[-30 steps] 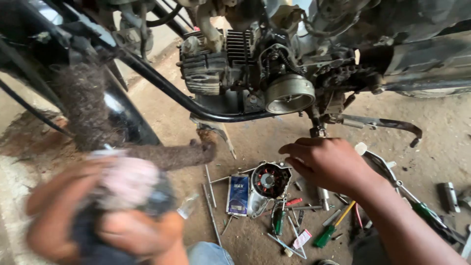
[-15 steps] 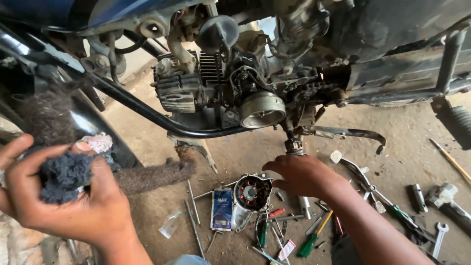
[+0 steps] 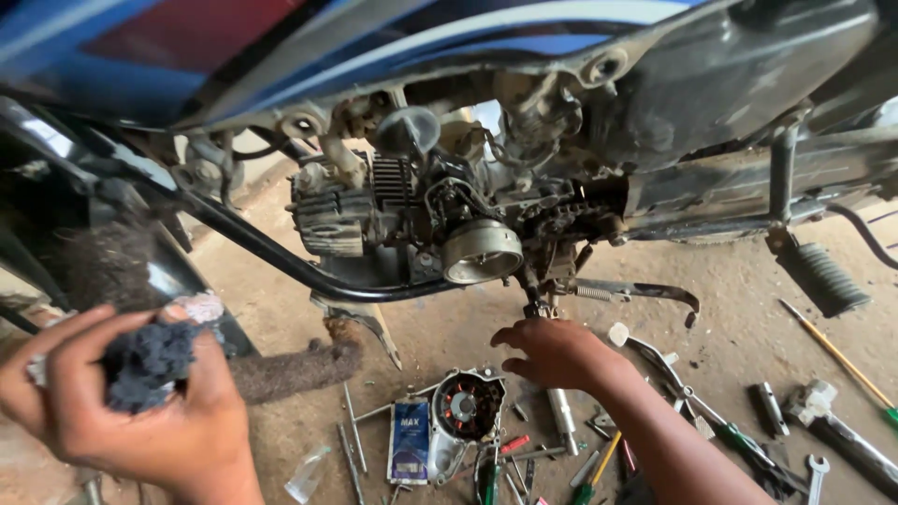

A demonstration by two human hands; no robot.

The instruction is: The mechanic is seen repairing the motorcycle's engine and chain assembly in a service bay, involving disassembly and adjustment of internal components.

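My left hand (image 3: 140,416) is at the lower left, shut on a dark grey wad of rag (image 3: 150,363) with a pale patch at its top. Lower in the middle, my right hand (image 3: 554,355) hovers palm down with loosely curled fingers and nothing visible in it. It sits just under the motorcycle engine (image 3: 402,210) and its round metal rotor (image 3: 481,251). Below the right hand, on the ground, lie a metal rod (image 3: 562,421) and an engine cover with a copper coil ring (image 3: 463,411).
A black frame tube (image 3: 281,264) runs under the engine. Several screwdrivers (image 3: 599,468), a blue packet (image 3: 409,440), a spanner (image 3: 816,472) and a long yellow-shafted tool (image 3: 837,355) litter the dirt floor. A ribbed footpeg (image 3: 828,276) juts at right.
My view has tilted up and closer to the engine. My left hand with the rag has come into sharper view. My right hand has lifted from the tool pile toward the engine's underside.
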